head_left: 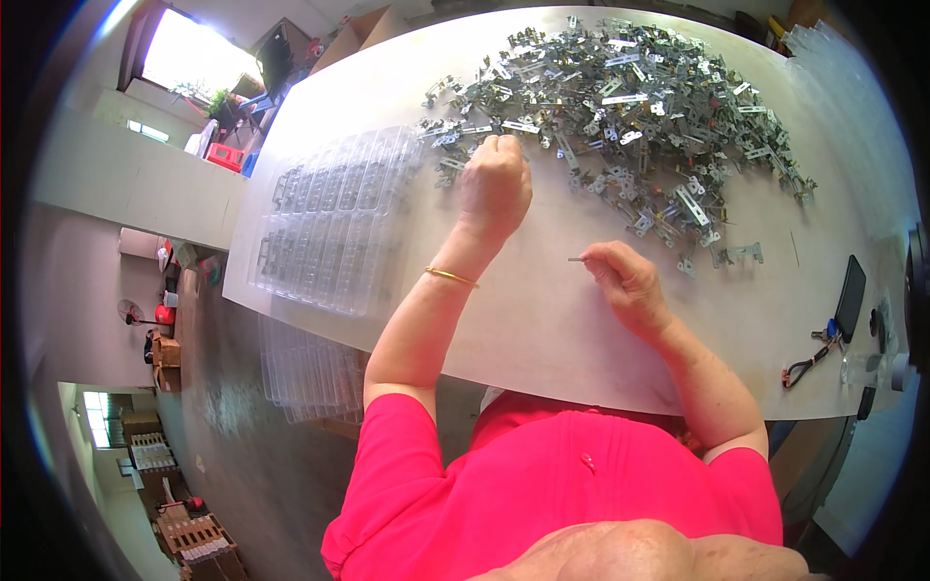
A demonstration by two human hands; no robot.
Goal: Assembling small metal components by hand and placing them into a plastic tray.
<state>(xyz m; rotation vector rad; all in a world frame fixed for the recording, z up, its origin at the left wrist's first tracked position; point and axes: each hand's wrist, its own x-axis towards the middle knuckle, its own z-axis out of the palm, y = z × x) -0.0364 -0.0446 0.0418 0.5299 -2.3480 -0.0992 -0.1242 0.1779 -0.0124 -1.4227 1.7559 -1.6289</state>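
My left hand (496,186) is closed in a fist just above the table, at the near left edge of a heap of small metal brackets (620,97). Whatever its fingers hold, if anything, is hidden. A gold bangle (451,277) circles that wrist. Lower and to the right, my right hand (628,283) pinches a short thin metal pin (575,259) between thumb and fingertips, its end sticking out to the left. Left of my left hand lie clear plastic trays (334,221) with rows of compartments; several seem to hold metal parts.
The white table (523,339) carries everything. On its right side lie a dark phone (850,298), keys on a strap (812,360) and a thin wire (795,248). Clear plastic bags (852,107) are piled at the far right. More clear trays (310,373) stand below the table's left edge.
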